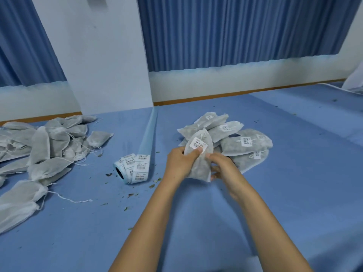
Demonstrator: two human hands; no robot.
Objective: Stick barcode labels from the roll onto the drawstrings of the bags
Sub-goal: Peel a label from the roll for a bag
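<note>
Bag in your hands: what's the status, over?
Left grip and right grip both holding bag. Label on, left thumb pressing it. Nothing in the way.

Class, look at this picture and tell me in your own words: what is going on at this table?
A person holds one bag in both hands, the left hand pressing a barcode label near its tied top with the thumb, the right hand gripping its side. Labelled bags are heaped just behind, unlabelled bags lie far left, and the label roll sits between them on the blue table.
</note>
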